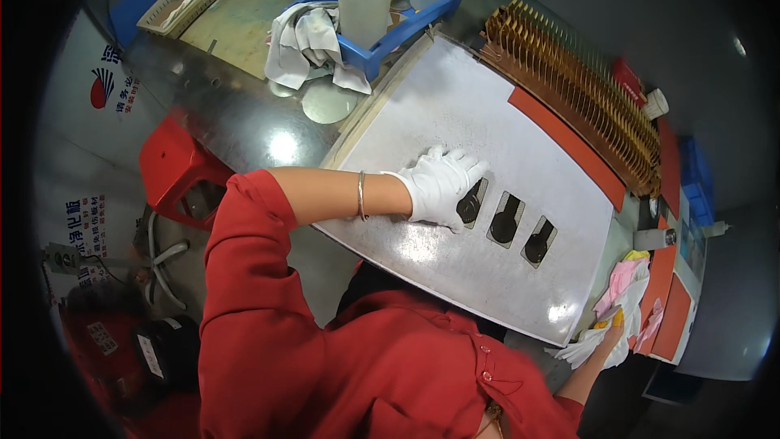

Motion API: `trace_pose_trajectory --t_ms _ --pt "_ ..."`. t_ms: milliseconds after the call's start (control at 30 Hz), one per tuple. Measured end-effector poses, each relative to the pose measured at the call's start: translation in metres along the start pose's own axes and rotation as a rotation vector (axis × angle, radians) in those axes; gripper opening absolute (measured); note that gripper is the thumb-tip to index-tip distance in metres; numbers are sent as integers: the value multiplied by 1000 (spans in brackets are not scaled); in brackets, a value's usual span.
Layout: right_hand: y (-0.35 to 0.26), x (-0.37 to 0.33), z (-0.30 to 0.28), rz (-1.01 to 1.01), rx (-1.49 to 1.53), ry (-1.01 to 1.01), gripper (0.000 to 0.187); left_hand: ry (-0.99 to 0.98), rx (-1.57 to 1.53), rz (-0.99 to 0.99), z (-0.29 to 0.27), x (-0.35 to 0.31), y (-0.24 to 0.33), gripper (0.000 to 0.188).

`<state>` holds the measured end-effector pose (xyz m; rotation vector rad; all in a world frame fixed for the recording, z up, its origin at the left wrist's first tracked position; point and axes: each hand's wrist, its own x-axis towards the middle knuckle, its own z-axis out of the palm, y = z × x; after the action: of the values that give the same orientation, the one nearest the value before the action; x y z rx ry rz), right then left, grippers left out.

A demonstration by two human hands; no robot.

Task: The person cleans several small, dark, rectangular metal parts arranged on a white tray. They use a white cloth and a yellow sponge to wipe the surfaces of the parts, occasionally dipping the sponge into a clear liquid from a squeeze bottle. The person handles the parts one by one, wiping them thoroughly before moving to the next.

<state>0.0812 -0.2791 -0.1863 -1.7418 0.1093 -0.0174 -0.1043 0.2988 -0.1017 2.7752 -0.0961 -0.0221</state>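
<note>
My left hand [439,187], in a white glove, lies palm down with fingers stretched out on a white board [390,134]. Its fingertips reach the leftmost of three grey rectangles, each showing a dark keyhole-like shape. That dark shape [467,208] is partly covered by the hand; the middle one [504,223] and the right one [538,244] show fully. Off the board's right end, my right hand [608,338], with orange-yellow coverings on the fingertips, is closed on a crumpled white cloth [636,293]. A pink cloth [621,283] lies against it.
Behind the board stands a long brown rack [573,89] of thin upright plates, with an orange-red strip [561,142] before it. A blue tray [370,55] holds bottles and a grey-white rag [309,45]. A red stool [180,164] stands left. A small bottle [654,239] lies right.
</note>
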Motion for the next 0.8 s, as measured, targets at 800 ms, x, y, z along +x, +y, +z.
trace_pose_trajectory --t_ms 800 --pt "-19 -24 24 60 51 76 28 394 1 185 -48 16 -20 66"
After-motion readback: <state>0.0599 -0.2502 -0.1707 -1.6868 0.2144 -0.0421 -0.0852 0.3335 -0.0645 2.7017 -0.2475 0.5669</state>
